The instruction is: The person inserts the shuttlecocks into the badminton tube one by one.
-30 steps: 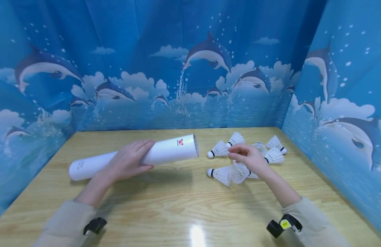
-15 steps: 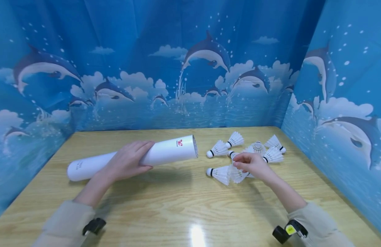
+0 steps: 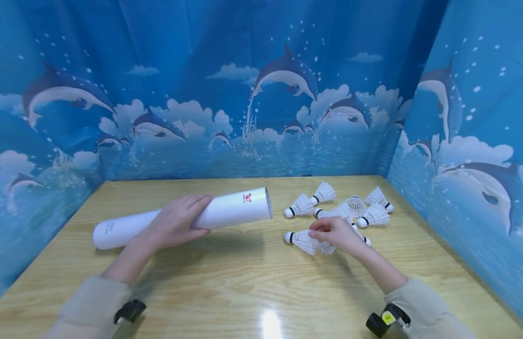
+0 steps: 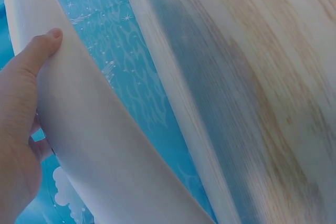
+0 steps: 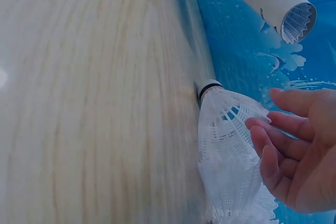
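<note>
In the head view, the left hand (image 3: 178,220) clasps the shuttlecock tube (image 3: 232,208) at eight o'clock; the right hand (image 3: 339,235) hovers at four, by the skirt of a shuttlecock (image 3: 301,241) at five. The left wrist view shows the thumb across the tube. In the right wrist view, thumb and fingers stand apart, empty: picking up seems the step, a light pinch the likely next need.

I've got room mid-desk (image 3: 227,287), near side
White tube (image 3: 233,208) blocks left, shuttlecock pile (image 3: 345,212) clogs right, narrow gap between them.
</note>
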